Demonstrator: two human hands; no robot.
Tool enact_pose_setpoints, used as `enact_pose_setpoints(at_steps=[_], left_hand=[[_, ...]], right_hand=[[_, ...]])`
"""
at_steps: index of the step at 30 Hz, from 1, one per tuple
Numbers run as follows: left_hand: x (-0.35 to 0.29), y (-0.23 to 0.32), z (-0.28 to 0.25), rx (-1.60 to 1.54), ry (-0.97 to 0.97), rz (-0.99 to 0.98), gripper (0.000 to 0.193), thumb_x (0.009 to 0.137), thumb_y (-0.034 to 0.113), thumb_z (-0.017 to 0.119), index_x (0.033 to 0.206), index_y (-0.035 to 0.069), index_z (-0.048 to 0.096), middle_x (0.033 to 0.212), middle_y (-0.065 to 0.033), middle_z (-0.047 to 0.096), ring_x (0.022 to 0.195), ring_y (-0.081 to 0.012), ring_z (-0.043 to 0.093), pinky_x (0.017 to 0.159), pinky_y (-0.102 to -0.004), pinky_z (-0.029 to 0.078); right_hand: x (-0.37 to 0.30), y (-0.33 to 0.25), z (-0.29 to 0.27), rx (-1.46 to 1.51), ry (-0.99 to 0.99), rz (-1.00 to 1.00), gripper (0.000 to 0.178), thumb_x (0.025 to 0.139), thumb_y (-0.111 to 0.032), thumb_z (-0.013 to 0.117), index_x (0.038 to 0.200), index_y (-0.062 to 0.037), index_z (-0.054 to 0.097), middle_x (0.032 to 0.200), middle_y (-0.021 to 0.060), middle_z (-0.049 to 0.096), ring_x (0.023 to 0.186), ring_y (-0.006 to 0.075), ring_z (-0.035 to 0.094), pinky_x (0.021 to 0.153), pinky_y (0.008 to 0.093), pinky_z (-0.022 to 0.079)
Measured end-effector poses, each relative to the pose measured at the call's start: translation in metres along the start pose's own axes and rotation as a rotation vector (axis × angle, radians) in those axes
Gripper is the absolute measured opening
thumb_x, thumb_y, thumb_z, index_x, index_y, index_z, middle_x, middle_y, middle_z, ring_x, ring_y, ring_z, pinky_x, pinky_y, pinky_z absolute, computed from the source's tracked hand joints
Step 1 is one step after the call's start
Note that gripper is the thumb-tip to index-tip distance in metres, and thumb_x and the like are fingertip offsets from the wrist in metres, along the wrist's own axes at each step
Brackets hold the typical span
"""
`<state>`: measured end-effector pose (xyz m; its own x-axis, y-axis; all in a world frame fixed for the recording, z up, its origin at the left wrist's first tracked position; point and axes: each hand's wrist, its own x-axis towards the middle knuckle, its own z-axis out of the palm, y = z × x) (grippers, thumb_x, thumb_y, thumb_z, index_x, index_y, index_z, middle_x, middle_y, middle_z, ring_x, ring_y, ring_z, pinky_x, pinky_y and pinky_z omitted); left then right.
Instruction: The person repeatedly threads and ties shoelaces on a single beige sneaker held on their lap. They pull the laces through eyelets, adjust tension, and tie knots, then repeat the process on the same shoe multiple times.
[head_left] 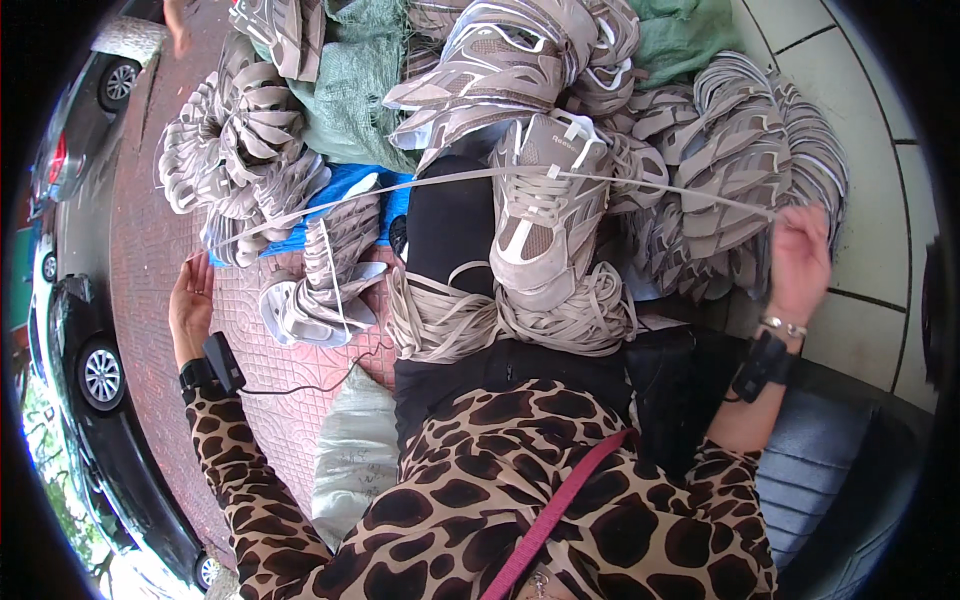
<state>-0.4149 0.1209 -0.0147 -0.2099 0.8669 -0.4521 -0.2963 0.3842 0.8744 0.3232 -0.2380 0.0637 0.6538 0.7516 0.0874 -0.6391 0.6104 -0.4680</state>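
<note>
A grey and white shoe upper (545, 215) lies on my lap, on black trousers (452, 225), with a pile of flat off-white laces (560, 320) under it. One long white lace (440, 180) is threaded through the shoe and stretched taut to both sides. My right hand (798, 262) is far out to the right, pinching one end of the lace. My left hand (190, 305) is spread wide at the left, holding the other end. Both wrists carry black bands.
Stacks of grey shoe uppers (735, 160) lie right, with more uppers (240, 140) left and on top (500, 60). Green sacks (355, 110), a blue sheet (350, 185) and a white bag (350, 450) surround them. Cars (95, 370) stand at the left of the red paving (150, 250).
</note>
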Motion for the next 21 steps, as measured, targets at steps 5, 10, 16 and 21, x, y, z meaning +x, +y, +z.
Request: enact_pose_setpoints(at_steps=[5, 10, 16, 21], left_hand=[[0.027, -0.005, 0.002, -0.397, -0.048, -0.023, 0.022, 0.101, 0.001, 0.045, 0.117, -0.012, 0.05, 0.125, -0.0246, 0.06, 0.12, -0.0342, 0.06, 0.101, -0.0422, 0.054], [0.069, -0.003, -0.024, -0.462, 0.042, -0.065, 0.018, 0.101, 0.008, 0.049, 0.108, -0.008, 0.054, 0.1, -0.0161, 0.065, 0.087, -0.0222, 0.068, 0.083, -0.0312, 0.061], [0.014, -0.028, 0.073, 0.067, -0.049, 0.138, 0.016, 0.1, 0.01, 0.056, 0.107, -0.003, 0.063, 0.084, -0.0024, 0.065, 0.051, -0.0024, 0.04, 0.043, -0.0179, 0.033], [-0.105, -0.097, 0.232, 0.707, -0.356, 0.329, 0.015, 0.096, 0.018, 0.063, 0.106, 0.008, 0.069, 0.094, -0.0018, 0.074, 0.054, 0.0004, 0.039, 0.048, -0.017, 0.028]], right_hand=[[-0.048, -0.054, 0.036, -0.345, -0.078, -0.116, 0.025, 0.098, 0.002, 0.047, 0.123, 0.0049, 0.045, 0.079, 0.0024, 0.043, 0.065, 0.0096, 0.038, 0.066, 0.0273, 0.032], [-0.087, -0.123, -0.019, -0.46, 0.206, -0.256, 0.02, 0.1, -0.001, 0.047, 0.119, 0.0048, 0.048, 0.08, 0.0022, 0.045, 0.061, 0.0102, 0.034, 0.063, 0.027, 0.03], [-0.099, -0.109, -0.028, -0.653, 0.327, -0.243, 0.016, 0.101, -0.011, 0.053, 0.114, -0.0004, 0.053, 0.078, 0.0009, 0.046, 0.058, 0.0096, 0.032, 0.061, 0.0262, 0.031], [-0.054, 0.039, 0.005, -1.17, 0.189, 0.06, 0.031, 0.097, -0.009, 0.053, 0.126, 0.0002, 0.046, 0.071, 0.0012, 0.055, 0.057, 0.0059, 0.042, 0.055, 0.0212, 0.038]])
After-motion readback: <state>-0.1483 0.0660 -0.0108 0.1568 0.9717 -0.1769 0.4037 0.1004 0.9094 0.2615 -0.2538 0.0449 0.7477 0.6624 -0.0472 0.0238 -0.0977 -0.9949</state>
